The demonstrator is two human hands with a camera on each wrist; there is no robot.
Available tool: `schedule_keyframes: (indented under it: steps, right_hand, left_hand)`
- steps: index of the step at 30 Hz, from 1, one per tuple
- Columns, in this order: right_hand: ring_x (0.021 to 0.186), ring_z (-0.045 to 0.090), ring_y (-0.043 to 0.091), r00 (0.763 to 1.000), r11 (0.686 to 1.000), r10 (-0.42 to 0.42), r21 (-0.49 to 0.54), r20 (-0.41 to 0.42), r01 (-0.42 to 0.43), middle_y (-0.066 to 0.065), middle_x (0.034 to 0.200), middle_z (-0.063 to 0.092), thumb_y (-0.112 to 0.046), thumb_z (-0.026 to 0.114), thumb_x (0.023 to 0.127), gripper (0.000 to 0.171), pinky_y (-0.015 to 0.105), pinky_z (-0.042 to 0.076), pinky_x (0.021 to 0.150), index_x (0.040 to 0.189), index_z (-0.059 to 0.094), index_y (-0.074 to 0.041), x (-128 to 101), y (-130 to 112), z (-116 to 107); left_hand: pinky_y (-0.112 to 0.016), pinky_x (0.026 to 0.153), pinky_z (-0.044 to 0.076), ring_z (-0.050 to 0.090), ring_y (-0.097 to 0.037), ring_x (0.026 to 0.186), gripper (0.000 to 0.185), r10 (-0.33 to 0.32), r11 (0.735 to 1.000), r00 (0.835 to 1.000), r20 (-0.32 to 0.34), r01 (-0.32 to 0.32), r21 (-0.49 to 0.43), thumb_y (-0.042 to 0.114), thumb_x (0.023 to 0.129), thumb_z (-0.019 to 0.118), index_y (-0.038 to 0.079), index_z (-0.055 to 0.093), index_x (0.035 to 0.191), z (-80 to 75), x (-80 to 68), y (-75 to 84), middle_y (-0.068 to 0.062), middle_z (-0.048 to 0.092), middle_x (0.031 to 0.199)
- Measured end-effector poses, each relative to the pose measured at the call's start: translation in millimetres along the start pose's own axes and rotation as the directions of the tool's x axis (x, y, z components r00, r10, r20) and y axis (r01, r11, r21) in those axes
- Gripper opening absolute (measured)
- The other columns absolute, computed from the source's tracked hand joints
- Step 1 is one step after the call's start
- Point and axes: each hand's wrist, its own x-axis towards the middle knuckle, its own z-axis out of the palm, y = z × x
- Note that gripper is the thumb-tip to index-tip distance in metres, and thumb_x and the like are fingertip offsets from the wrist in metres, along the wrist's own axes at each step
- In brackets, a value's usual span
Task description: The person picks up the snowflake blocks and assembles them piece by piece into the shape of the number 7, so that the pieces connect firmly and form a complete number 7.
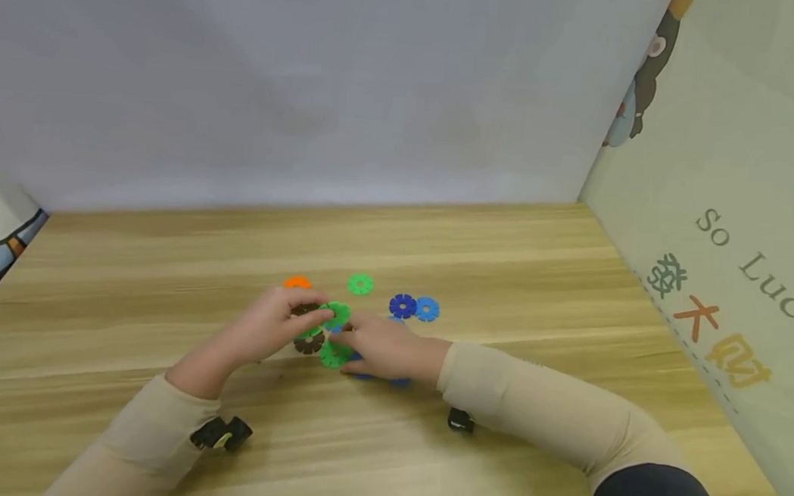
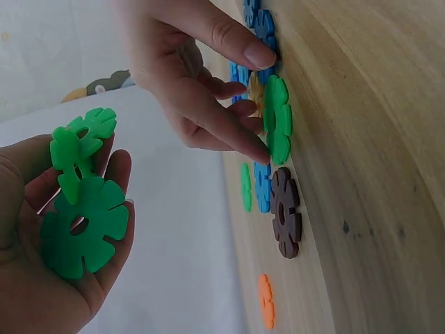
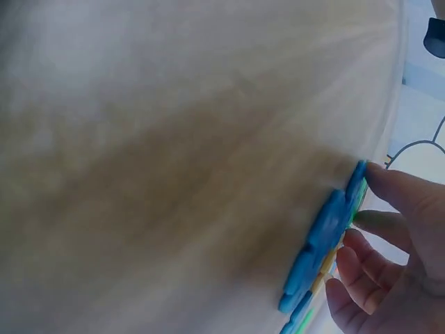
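My left hand (image 2: 42, 271) holds several joined green notched plastic discs (image 2: 87, 233) between thumb and fingers, raised above the table. My right hand (image 1: 384, 346) reaches in from the right, its thumb and index finger spread about a green disc (image 2: 277, 122) lying on the table. The index fingertip touches that disc's edge; the thumb tip is by a blue disc (image 2: 264, 31). Beside the green disc lies a brown disc (image 2: 284, 212). In the right wrist view, blue discs (image 3: 313, 247) and part of a yellow disc (image 3: 325, 264) lie near the curled lower fingers.
On the wooden table (image 1: 385, 444) lie an orange disc (image 1: 297, 281), a separate green disc (image 1: 360, 284), a dark blue disc (image 1: 403, 306) and a light blue disc (image 1: 427, 309). A pale backdrop (image 1: 309, 121) rises behind, and a printed panel (image 1: 726, 223) stands at right.
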Motion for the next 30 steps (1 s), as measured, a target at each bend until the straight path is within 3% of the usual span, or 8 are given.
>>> schedule_keyframes:
  steps: [7, 13, 18, 26, 30]
  right_hand:
    - [0.087, 0.050, 0.009, 0.995, 0.995, 0.095, 0.032, 0.017, -0.095, 0.003, 0.106, 0.056, -0.043, 0.064, 0.086, 0.055, 0.015, 0.043, 0.063, 0.130, 0.056, -0.011, 0.9, -2.4, -3.1]
    - [0.092, 0.054, 0.010, 0.990, 0.985, 0.138, 0.104, 0.029, -0.140, 0.001, 0.107, 0.057, -0.037, 0.069, 0.084, 0.049, 0.016, 0.045, 0.071, 0.122, 0.059, -0.008, 1.4, -3.1, -3.2]
    - [0.101, 0.058, 0.014, 0.978, 0.937, 0.205, 0.281, 0.039, -0.208, 0.002, 0.114, 0.061, -0.025, 0.073, 0.083, 0.048, 0.022, 0.046, 0.083, 0.123, 0.052, -0.008, 1.1, 1.2, -5.4]
    - [0.081, 0.062, 0.011, 0.972, 0.856, 0.229, 0.485, -0.044, -0.179, 0.004, 0.097, 0.066, -0.012, 0.066, 0.088, 0.017, 0.019, 0.048, 0.069, 0.103, 0.061, -0.008, -8.6, 21.8, -11.9]
    - [0.077, 0.062, 0.011, 0.958, 0.792, 0.281, 0.578, -0.062, -0.195, 0.002, 0.087, 0.066, -0.011, 0.067, 0.087, 0.010, 0.020, 0.049, 0.066, 0.094, 0.062, -0.008, -16.5, 32.5, -12.8]
  left_hand:
    - [-0.030, 0.072, 0.051, 0.061, -0.016, 0.088, 0.021, -0.014, 1.000, 1.000, 0.009, 0.014, -0.028, 0.019, 0.094, 0.058, 0.006, 0.068, 0.107, -1.2, 0.4, -1.3, -0.003, 0.066, 0.100]
    - [-0.029, 0.070, 0.051, 0.061, -0.015, 0.086, 0.021, -0.035, 0.999, 0.999, 0.022, 0.036, -0.039, 0.019, 0.094, 0.058, 0.006, 0.067, 0.108, -1.2, -0.8, -0.6, -0.002, 0.066, 0.098]
    - [-0.028, 0.066, 0.050, 0.060, -0.014, 0.081, 0.020, -0.029, 0.999, 1.000, 0.012, 0.029, -0.037, 0.018, 0.094, 0.058, 0.005, 0.068, 0.104, -2.1, 0.3, 0.7, -0.003, 0.066, 0.094]
    - [-0.028, 0.063, 0.049, 0.057, -0.014, 0.076, 0.020, -0.047, 0.998, 0.999, 0.017, 0.048, -0.034, 0.017, 0.094, 0.058, 0.003, 0.068, 0.104, -6.6, 2.6, 1.0, -0.003, 0.065, 0.089]
    - [-0.029, 0.062, 0.048, 0.056, -0.014, 0.074, 0.019, -0.048, 0.999, 0.999, 0.016, 0.048, -0.011, 0.018, 0.094, 0.058, 0.004, 0.068, 0.102, -6.1, 4.1, -0.1, -0.002, 0.064, 0.088]
